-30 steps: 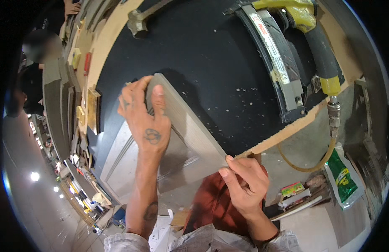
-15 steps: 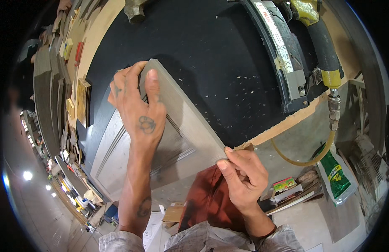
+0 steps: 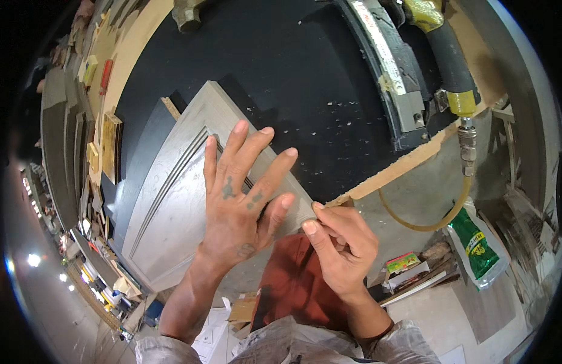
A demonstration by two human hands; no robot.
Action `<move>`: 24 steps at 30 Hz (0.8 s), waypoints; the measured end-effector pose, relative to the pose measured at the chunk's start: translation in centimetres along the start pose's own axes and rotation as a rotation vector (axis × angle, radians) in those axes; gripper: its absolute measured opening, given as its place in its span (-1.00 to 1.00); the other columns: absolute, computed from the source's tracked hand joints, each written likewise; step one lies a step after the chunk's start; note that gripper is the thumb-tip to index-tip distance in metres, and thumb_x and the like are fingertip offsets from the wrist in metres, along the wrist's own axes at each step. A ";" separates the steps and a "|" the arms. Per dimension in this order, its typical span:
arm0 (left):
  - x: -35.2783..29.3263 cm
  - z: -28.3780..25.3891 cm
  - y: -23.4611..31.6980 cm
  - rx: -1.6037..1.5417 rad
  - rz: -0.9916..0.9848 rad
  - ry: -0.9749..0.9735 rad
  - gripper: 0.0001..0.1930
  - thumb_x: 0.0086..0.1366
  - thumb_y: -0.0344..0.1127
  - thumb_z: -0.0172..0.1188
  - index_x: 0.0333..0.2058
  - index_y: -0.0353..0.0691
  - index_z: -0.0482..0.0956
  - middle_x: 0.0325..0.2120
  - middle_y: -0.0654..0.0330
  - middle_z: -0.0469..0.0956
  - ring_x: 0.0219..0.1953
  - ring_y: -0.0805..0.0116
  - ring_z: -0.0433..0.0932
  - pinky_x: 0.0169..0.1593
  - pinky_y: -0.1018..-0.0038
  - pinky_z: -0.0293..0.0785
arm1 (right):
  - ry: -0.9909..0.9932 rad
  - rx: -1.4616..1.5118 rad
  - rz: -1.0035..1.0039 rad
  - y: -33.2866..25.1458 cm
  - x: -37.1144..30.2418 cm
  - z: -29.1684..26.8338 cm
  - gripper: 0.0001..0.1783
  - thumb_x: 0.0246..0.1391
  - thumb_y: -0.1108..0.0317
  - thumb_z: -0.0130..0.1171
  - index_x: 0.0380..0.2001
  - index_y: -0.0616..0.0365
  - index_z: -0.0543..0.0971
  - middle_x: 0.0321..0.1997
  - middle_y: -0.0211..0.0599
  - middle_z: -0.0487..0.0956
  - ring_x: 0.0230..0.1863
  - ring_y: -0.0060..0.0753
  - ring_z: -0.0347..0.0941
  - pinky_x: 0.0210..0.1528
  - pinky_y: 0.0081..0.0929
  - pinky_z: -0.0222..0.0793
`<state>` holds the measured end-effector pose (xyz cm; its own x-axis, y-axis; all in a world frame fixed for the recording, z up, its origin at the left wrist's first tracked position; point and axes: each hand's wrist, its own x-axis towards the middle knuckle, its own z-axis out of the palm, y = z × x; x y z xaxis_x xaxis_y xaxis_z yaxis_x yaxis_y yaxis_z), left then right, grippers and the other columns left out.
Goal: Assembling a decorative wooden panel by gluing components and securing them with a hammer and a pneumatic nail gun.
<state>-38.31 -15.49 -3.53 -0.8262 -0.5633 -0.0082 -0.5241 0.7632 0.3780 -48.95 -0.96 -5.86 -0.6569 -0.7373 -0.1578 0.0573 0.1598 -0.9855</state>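
workbench: black top (image 3: 263, 54) with pale specks scattered on it, raw wood-coloured edge, cluttered workshop around.
grey panel: grooved frame-and-panel piece (image 3: 166, 206), slanted across the near side of the bench, near end overhanging towards me. dark board (image 3: 149, 136) just beyond its left edge; can't tell if they touch.
left hand: spread wide over the panel (image 3: 235, 209), fingers apart, fingertips near the long right-hand edge, gripping nothing. can't tell how much of the palm is in contact.
right hand: thumb and index finger nearly closed (image 3: 344, 246), pinching the panel's near right corner; other fingers curled in.
nail gun: yellow and black (image 3: 408, 73), lying on the bench right of the panel, well apart from both hands, air hose (image 3: 423, 229) attached.
hammer: head (image 3: 187, 18) at the far side, out of reach of the work.
step: my read, handling or checking that long edge by feel, corner held.
next move calls for: steady pinch on the corner, light flat left hand along the edge, overhang supported so it doesn't tip.
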 end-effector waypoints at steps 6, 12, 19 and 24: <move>-0.8 -0.4 -0.4 0.032 -0.011 -0.023 -0.58 0.41 0.00 -0.02 0.04 -0.16 0.55 0.21 0.01 0.29 0.39 -0.01 0.05 0.39 -0.11 -0.20 | 0.090 -0.546 -0.333 -4.5 4.8 -4.4 -0.59 -0.08 0.50 0.39 -0.09 0.31 0.61 -0.18 -0.01 0.60 -0.14 -0.21 0.51 -0.15 -0.41 0.43; -0.6 -0.2 -0.1 -0.040 -0.032 -0.026 -0.63 0.31 -0.14 0.12 0.07 -0.06 0.50 0.20 0.11 0.29 0.40 0.03 0.04 0.39 -0.12 -0.15 | 0.246 -1.168 -0.452 -5.9 17.9 -5.6 -0.44 -0.01 0.29 0.31 0.05 0.31 0.44 0.00 0.13 0.43 0.06 0.14 0.38 0.08 -0.05 0.32; -0.3 0.0 0.0 -0.040 0.000 0.006 -0.63 0.40 -0.04 -0.01 0.06 -0.06 0.52 0.20 0.09 0.29 0.37 -0.04 0.11 0.39 -0.14 -0.16 | -0.054 -1.154 -0.355 -6.1 22.6 -9.2 -0.48 -0.10 0.31 0.28 -0.10 0.39 0.41 -0.07 0.22 0.46 -0.05 0.30 0.41 0.01 -0.08 0.36; -0.5 -0.2 -0.2 -0.033 -0.004 0.006 -0.64 0.33 -0.15 0.11 0.07 -0.05 0.49 0.19 0.12 0.30 0.38 0.03 0.08 0.38 -0.14 -0.13 | -0.052 -1.031 -0.294 -7.9 16.7 -11.2 -0.45 -0.07 0.28 0.27 -0.08 0.44 0.37 -0.09 0.34 0.50 -0.02 0.31 0.43 0.03 -0.11 0.33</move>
<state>-37.81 -15.41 -3.46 -0.8226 -0.5687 -0.0040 -0.5205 0.7500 0.4082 -68.80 -7.12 -0.02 -0.5069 -0.8605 0.0506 -0.7761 0.4301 -0.4612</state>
